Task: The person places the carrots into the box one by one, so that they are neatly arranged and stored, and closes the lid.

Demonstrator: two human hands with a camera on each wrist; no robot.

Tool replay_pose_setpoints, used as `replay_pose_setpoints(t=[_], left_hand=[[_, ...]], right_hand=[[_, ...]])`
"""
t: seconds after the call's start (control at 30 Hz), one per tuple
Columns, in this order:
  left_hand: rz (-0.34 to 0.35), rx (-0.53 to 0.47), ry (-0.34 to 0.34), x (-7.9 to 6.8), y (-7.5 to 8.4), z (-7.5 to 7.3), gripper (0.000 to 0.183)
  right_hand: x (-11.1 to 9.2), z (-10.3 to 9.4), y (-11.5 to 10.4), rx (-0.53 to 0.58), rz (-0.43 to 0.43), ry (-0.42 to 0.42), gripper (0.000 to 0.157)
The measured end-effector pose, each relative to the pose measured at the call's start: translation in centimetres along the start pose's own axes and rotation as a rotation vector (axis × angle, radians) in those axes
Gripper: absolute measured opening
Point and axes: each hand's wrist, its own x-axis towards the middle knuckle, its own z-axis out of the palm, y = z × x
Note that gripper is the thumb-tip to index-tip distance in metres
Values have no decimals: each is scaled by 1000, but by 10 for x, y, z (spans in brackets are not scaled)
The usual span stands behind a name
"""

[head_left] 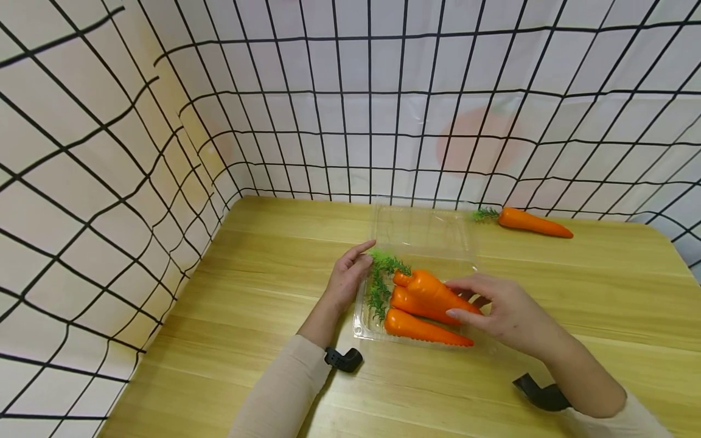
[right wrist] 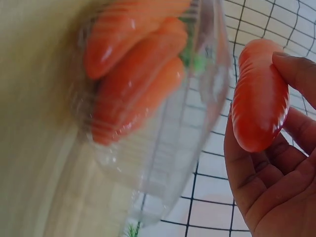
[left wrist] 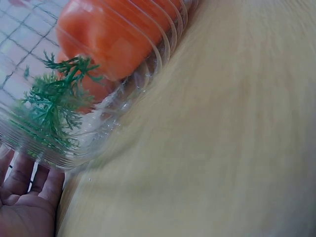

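Note:
A clear plastic clamshell box (head_left: 368, 331) lies on the table with its lid laid back. Inside are three orange toy carrots, such as the front carrot (head_left: 424, 330), with their green leafy tops (head_left: 378, 292) toward the left wall. My right hand (head_left: 509, 313) pinches another carrot (right wrist: 260, 96) between thumb and fingers near its narrow end, over those in the box. In the right wrist view, this carrot is apart from the box wall. My left hand (head_left: 346, 277) rests against the left side of the box, fingers extended along it; the left wrist view shows its fingertips at the box edge.
One more carrot (head_left: 533, 223) lies at the back right of the wooden table (head_left: 263, 292), beside the transparent lid (head_left: 421, 228). Black wire grid panels (head_left: 350, 109) with a pale cloth behind them border the back and left.

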Motion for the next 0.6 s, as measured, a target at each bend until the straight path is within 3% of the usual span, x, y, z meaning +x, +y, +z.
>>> replay_pose_setpoints(t=[0.6], left_hand=[[-8, 52, -8, -1, 1, -1, 44]], right_hand=[[7, 26, 1, -100, 2, -90, 35]])
